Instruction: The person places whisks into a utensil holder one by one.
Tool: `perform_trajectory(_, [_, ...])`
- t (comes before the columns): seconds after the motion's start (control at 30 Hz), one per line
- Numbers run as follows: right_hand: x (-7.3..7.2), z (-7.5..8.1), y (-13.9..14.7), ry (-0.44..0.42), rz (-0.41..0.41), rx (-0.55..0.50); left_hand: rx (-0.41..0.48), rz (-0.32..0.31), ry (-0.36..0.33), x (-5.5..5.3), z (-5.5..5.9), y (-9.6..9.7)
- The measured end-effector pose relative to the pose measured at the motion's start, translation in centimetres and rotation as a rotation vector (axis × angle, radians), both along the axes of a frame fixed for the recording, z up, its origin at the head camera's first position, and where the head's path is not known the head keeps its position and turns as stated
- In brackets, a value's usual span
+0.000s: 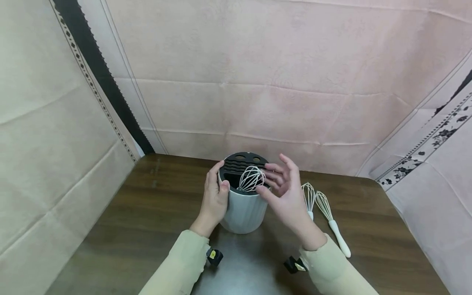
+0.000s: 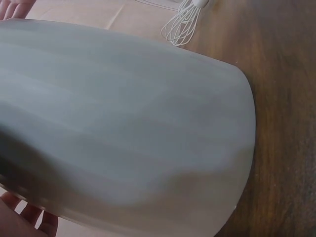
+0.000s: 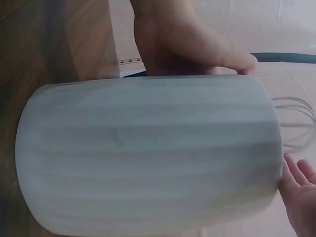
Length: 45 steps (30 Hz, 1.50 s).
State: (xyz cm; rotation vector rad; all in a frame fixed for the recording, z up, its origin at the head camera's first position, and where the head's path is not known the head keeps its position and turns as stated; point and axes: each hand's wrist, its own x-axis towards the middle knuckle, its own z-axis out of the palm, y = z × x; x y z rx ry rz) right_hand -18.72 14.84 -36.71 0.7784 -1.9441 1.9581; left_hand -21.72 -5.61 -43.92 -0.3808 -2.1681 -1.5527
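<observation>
A pale grey utensil holder point(image 1: 243, 215) with ribbed sides stands upright on the table, topped by a black slotted insert point(image 1: 245, 159). A white whisk point(image 1: 251, 179) sits in the insert's large opening, wires up, its handle hidden inside. My left hand point(image 1: 215, 198) grips the holder's left side near the rim, thumb at the front. Beside the opposite rim, my right hand point(image 1: 287, 191) is spread with loosely bent fingers around the whisk head, pinching nothing. In the right wrist view its fingers point(image 3: 296, 185) are by the rim, close to the whisk wires point(image 3: 296, 121).
Two more whisks lie on the brown wooden table point(image 1: 166, 217) right of the holder: one point(image 1: 309, 198) partly behind my right forearm, the other point(image 1: 333, 223) with its white handle towards me. Light cloth point(image 1: 258, 82) hangs behind the table and at both sides.
</observation>
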Motion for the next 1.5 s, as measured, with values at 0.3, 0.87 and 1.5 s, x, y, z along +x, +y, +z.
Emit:
perform_trajectory(0.3, [-1.4,-1.7,6.8,-0.096,-0.262,0.235,-0.006,0.002,0.008,-0.4,0.0,0.3])
perform_trajectory(0.87, [-3.2,-8.8,15.0,-0.700,-0.311,0.696,-0.016,-0.007,0.005,-0.9,-0.4,0.2])
perform_trajectory(1.5, [-4.6,-11.3,15.1,-0.816,-0.245,0.759,0.004,-0.016,0.016,-0.8,-0.6,0.0])
